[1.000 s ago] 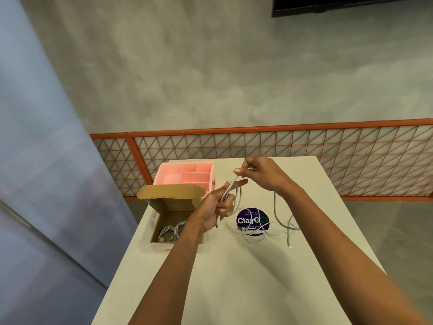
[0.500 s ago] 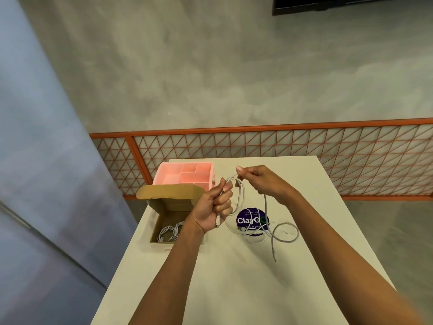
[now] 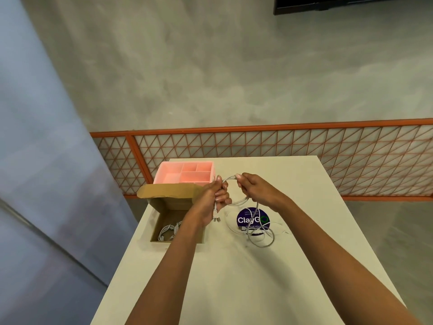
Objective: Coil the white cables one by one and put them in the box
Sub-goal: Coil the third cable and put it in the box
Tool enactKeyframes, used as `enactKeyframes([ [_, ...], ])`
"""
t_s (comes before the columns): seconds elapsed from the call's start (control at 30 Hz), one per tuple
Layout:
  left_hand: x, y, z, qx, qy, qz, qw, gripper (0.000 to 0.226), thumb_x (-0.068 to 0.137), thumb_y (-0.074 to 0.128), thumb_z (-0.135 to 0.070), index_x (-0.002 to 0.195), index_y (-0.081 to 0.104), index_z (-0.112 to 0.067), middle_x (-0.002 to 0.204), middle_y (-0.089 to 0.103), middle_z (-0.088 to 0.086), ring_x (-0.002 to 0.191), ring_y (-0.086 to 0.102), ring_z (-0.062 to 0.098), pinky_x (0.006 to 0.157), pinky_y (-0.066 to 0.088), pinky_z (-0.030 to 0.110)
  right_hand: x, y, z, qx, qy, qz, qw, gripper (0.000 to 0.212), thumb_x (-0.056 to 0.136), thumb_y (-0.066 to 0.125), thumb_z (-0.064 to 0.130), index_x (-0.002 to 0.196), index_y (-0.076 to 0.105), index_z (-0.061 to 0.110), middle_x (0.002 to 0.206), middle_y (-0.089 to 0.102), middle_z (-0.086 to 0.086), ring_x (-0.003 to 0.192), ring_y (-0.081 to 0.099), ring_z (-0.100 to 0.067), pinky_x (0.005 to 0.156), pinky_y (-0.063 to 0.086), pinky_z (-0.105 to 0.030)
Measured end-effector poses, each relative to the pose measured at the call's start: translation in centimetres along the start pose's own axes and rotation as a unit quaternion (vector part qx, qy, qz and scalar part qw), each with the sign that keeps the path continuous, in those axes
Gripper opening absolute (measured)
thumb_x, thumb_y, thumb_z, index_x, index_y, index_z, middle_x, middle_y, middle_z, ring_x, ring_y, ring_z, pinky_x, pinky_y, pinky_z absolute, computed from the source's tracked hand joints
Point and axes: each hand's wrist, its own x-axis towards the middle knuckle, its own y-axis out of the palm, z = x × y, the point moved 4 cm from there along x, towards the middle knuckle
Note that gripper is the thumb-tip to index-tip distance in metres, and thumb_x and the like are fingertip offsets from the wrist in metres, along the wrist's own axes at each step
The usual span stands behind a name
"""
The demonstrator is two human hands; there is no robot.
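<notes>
Just right of the cardboard box [image 3: 168, 192], above the counter [image 3: 234, 277], the left hand [image 3: 210, 200] gripped a loop of white cable [image 3: 230, 177] (plug dangling below its fist), while the right hand [image 3: 255, 190] pinched the loop's other side; the tail trailed onto the counter, farther right.

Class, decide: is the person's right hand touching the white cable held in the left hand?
Touching. The head view shows the right hand pinching the cable loop that the left hand grips.
</notes>
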Motion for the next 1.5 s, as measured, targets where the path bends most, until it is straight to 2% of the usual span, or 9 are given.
enactKeyframes([
  [0.1, -0.2, 0.5, -0.1, 0.008, 0.029, -0.019, 0.999, 0.036, 0.103, 0.035, -0.027, 0.075, 0.048, -0.008, 0.045, 0.025, -0.009, 0.040, 0.023, 0.004, 0.041, 0.028, 0.016, 0.5, 0.6, -0.2, 0.003, 0.001, -0.052, 0.999, 0.038, 0.101, 0.035, 0.038, 0.069, 0.042, 0.018, 0.060, 0.040, 0.004, 0.056, 0.036, -0.009, 0.056, 0.031, -0.022],
  [0.33, -0.4, 0.4, 0.1, 0.015, 0.023, 0.022, 0.999, 0.036, 0.103, 0.033, -0.028, 0.075, 0.046, -0.011, 0.047, 0.026, -0.009, 0.039, 0.021, 0.003, 0.039, 0.024, 0.016, 0.0, -0.2, -0.4, 0.059, -0.011, -0.035, 0.998, 0.040, 0.099, 0.041, 0.040, 0.073, 0.052, 0.011, 0.051, 0.053, 0.002, 0.044, 0.039, -0.002, 0.050, 0.033, -0.013],
  [0.47, -0.7, 0.2, 0.4, 0.044, 0.001, 0.065, 0.997, 0.036, 0.103, 0.031, -0.031, 0.075, 0.045, -0.013, 0.048, 0.025, -0.008, 0.038, 0.020, 0.003, 0.038, 0.022, 0.015, 0.2, -0.9, -0.5, -0.002, -0.068, -0.093, 0.993, 0.033, 0.098, 0.047, 0.031, 0.080, 0.064, 0.009, 0.076, 0.070, 0.000, 0.062, 0.054, 0.004, 0.064, 0.038, -0.008],
  [0.6, -1.1, 0.5, 0.8, 0.012, -0.014, 0.108, 0.994, 0.037, 0.103, 0.029, -0.031, 0.075, 0.044, -0.012, 0.049, 0.025, -0.009, 0.038, 0.021, 0.001, 0.038, 0.023, 0.014, 0.3, -1.3, 0.3, 0.004, -0.100, -0.121, 0.988, 0.030, 0.097, 0.049, 0.027, 0.078, 0.066, 0.010, 0.073, 0.066, 0.006, 0.067, 0.057, 0.004, 0.070, 0.039, -0.006],
  [0.9, -1.1, 0.6, 1.1, -0.129, -0.021, 0.134, 0.982, 0.030, 0.096, 0.037, -0.030, 0.074, 0.050, -0.014, 0.049, 0.030, -0.010, 0.041, 0.016, 0.002, 0.039, 0.020, 0.015, 0.1, -2.0, -0.8, 0.023, -0.060, -0.145, 0.987, 0.031, 0.095, 0.053, 0.035, 0.075, 0.064, 0.013, 0.057, 0.049, 0.004, 0.049, 0.039, -0.002, 0.050, 0.031, -0.012],
  [1.07, -0.8, 0.5, 0.2, -0.166, 0.017, 0.105, 0.980, 0.022, 0.095, 0.038, -0.027, 0.084, 0.048, -0.010, 0.045, 0.031, -0.011, 0.041, 0.011, 0.004, 0.038, 0.021, 0.014, -0.1, -1.0, -2.6, 0.009, -0.023, -0.126, 0.992, 0.029, 0.101, 0.041, 0.027, 0.085, 0.062, 0.014, 0.062, 0.044, 0.006, 0.051, 0.038, -0.003, 0.052, 0.030, -0.015],
  [1.27, -0.7, 0.4, -1.4, -0.103, 0.085, 0.064, 0.989, 0.048, 0.092, 0.043, -0.028, 0.132, 0.047, -0.003, 0.051, 0.044, -0.007, 0.040, 0.036, 0.001, 0.043, 0.036, 0.012, -1.1, 1.7, -5.5, -0.052, 0.102, 0.004, 0.993, 0.025, 0.100, 0.032, 0.010, 0.095, 0.056, 0.008, 0.065, 0.051, -0.002, 0.049, 0.044, -0.013, 0.042, 0.041, -0.021],
  [1.4, -0.4, 0.1, -1.5, -0.037, 0.099, 0.041, 0.994, 0.060, 0.086, 0.049, -0.027, 0.140, 0.039, -0.004, 0.062, 0.064, -0.004, 0.058, 0.063, 0.006, 0.069, 0.056, 0.021, -1.9, 3.6, -5.5, -0.092, 0.124, 0.098, 0.983, 0.030, 0.102, 0.032, 0.018, 0.089, 0.059, 0.011, 0.061, 0.052, -0.003, 0.047, 0.042, -0.014, 0.040, 0.036, -0.018],
  [1.5, 0.0, -0.3, -1.1, 0.008, 0.096, 0.027, 0.995, 0.050, 0.096, 0.041, -0.026, 0.142, 0.035, -0.008, 0.075, 0.073, 0.001, 0.077, 0.072, 0.015, 0.089, 0.053, 0.031, -2.1, 4.2, -4.8, -0.107, 0.124, 0.146, 0.976, 0.037, 0.103, 0.032, 0.027, 0.085, 0.061, 0.014, 0.058, 0.050, -0.003, 0.047, 0.039, -0.014, 0.045, 0.034, -0.020],
])
